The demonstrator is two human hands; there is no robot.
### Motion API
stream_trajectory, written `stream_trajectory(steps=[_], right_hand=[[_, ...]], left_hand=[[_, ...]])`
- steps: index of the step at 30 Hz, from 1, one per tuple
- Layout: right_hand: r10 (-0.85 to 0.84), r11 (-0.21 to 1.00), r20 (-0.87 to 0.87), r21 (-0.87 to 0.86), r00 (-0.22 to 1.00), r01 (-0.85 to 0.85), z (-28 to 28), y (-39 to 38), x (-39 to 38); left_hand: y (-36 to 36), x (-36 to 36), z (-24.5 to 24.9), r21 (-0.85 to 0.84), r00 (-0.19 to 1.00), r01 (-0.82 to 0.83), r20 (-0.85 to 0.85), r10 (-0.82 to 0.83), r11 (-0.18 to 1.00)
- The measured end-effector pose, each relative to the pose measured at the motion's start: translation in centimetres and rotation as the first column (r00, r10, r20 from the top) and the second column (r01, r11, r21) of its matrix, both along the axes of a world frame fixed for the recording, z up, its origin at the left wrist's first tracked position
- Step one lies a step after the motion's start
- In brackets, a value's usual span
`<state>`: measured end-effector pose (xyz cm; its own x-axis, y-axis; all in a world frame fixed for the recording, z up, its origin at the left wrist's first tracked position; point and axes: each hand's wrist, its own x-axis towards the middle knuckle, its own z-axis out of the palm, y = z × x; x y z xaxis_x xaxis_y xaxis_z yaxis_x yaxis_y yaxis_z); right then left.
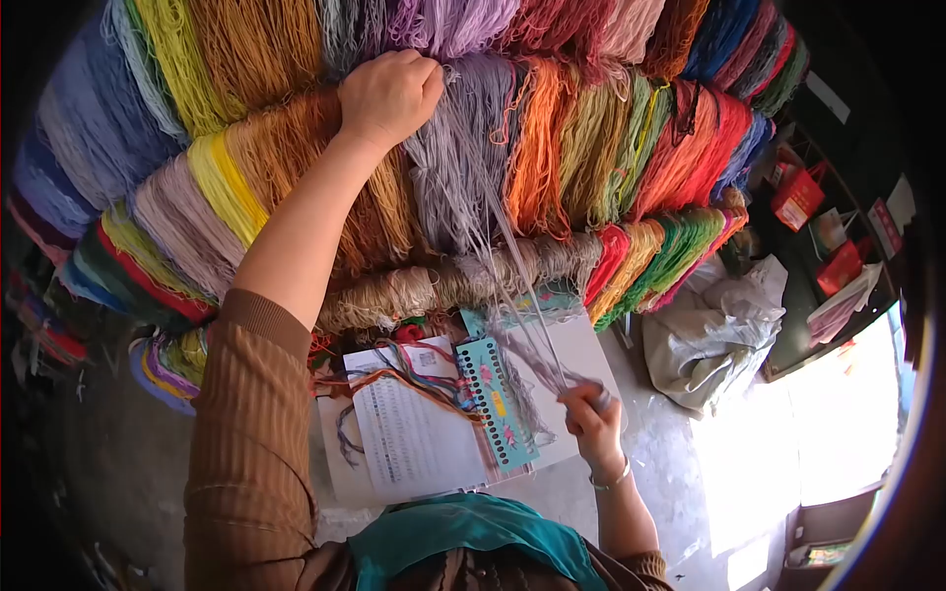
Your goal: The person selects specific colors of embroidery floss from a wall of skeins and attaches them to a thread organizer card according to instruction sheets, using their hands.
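My left hand [394, 94] is closed at the top of a grey hank of thread [458, 158] on the rack, fingers curled and their tips hidden. Lower right, my right hand [594, 424] is a fist around a bunch of long grey threads [522, 266]. These threads run taut from the hank down to that fist, and some looser strands hang beneath them. Below lie a printed chart sheet [414, 433] with several coloured threads [424, 379] across it, and a teal card [496, 404] with holes along its edge.
Rows of coloured hanks, among them an orange hank [540, 138] and a yellow hank [222, 172], hang in front of me. A roll of beige thread [394, 295] lies below them. At right are a whitish sack [714, 330] and a red bag [796, 200].
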<state>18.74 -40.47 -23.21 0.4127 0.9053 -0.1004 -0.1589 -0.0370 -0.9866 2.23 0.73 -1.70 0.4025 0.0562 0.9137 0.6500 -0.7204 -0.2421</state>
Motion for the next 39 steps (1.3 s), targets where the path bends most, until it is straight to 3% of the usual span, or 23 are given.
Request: stream_trajectory(steps=[2,6,11,13,14,15,16,17,18,19,21,22,23,24,26,27,29,30,31,32,35,39], right_hand=[[-0.222,0.971,-0.049,-0.099,0.974,0.216,-2.7,-5.8,0.7],[-0.504,0.862,-0.152,-0.155,0.85,0.483,-5.4,-16.1,2.5],[-0.685,0.698,0.005,-0.283,0.728,0.658,-11.7,-26.3,5.3],[-0.84,0.423,0.184,-0.37,0.511,0.827,-16.2,-33.9,6.8],[-0.835,0.238,0.373,-0.419,0.405,0.876,-16.6,-37.6,6.7],[-0.834,0.239,0.374,-0.418,0.405,0.877,-18.5,-41.6,7.2],[-0.964,-0.261,0.158,-0.431,-0.213,0.864,-21.2,-46.1,8.6],[-0.966,-0.255,0.16,-0.43,-0.205,0.866,-20.2,-46.1,8.9],[-0.983,-0.004,-0.154,-0.508,-0.095,0.862,-19.4,-45.6,9.0],[-0.887,0.254,-0.461,-0.5,-0.006,0.828,-18.7,-44.7,9.2],[-0.418,0.672,-0.905,-0.249,0.079,0.698,-17.0,-42.2,9.6],[-0.444,0.598,-0.896,-0.276,0.024,0.752,-15.0,-37.0,9.4],[-0.184,0.742,-0.981,-0.095,0.066,0.663,-15.8,-33.3,10.8],[-0.17,0.783,-0.975,-0.046,0.142,0.621,-12.4,-26.3,10.0],[0.048,0.869,-0.925,0.225,0.377,0.441,-7.9,-14.6,8.4],[0.181,0.882,-0.91,0.318,0.372,0.348,-5.6,-9.2,7.3],[0.293,0.91,-0.818,0.398,0.495,0.118,0.5,-0.2,3.9],[0.412,0.877,-0.751,0.48,0.516,-0.002,2.7,3.8,2.6],[0.45,0.856,-0.646,0.51,0.616,-0.091,4.6,7.5,1.3],[0.44,0.854,-0.539,0.498,0.718,-0.15,6.6,10.8,-0.1],[0.24,0.906,-0.277,0.408,0.931,-0.112,10.3,19.4,-3.4],[-0.064,0.882,0.126,0.472,0.99,-0.003,11.4,27.1,-5.7]], left_hand=[[0.0,0.0,-0.1,0.042,1.0,0.003,0.019,-0.003,0.999],[0.2,0.0,-0.1,0.069,1.0,0.007,0.003,-0.007,0.998],[0.1,-0.1,-0.2,0.023,0.998,-0.056,-0.018,0.056,0.998],[-0.1,-0.1,-0.2,0.032,0.999,-0.032,-0.017,0.033,0.999],[-0.1,-0.1,-0.1,0.034,0.999,-0.034,-0.016,0.035,0.999],[0.0,0.0,-0.2,0.037,0.999,-0.041,-0.02,0.041,0.998],[0.0,0.0,-0.3,0.038,0.998,-0.051,-0.024,0.052,0.998],[0.0,-0.2,-0.3,0.035,0.998,-0.059,-0.024,0.06,0.998],[0.0,-0.1,-0.3,0.076,0.999,-0.043,-0.023,0.045,0.996],[0.0,-0.1,-0.2,0.118,0.999,-0.023,-0.022,0.026,0.993],[-0.2,0.0,-0.2,0.074,0.998,-0.047,-0.028,0.049,0.996],[-0.3,0.0,-0.3,0.032,0.997,-0.074,-0.03,0.075,0.997],[-0.3,0.1,-0.3,0.031,0.997,-0.076,-0.03,0.076,0.997],[-0.2,0.0,-0.3,0.055,0.999,-0.043,-0.016,0.044,0.998],[-0.2,0.0,-0.3,0.069,1.0,-0.015,-0.008,0.015,0.998],[-0.2,-0.1,-0.3,0.07,1.0,-0.021,-0.009,0.021,0.997],[-0.2,0.0,-0.3,0.069,1.0,-0.007,0.009,0.006,0.998],[-0.3,0.0,-0.3,0.058,1.0,-0.022,0.012,0.022,0.998],[-0.5,0.0,-0.2,0.061,1.0,-0.025,0.012,0.024,0.998],[-0.7,0.0,-0.2,0.048,0.999,-0.03,0.021,0.029,0.998],[-0.5,0.2,-0.2,0.058,0.999,-0.029,0.042,0.026,0.998],[-0.1,0.3,-0.3,0.104,0.998,-0.007,0.057,0.001,0.995]])
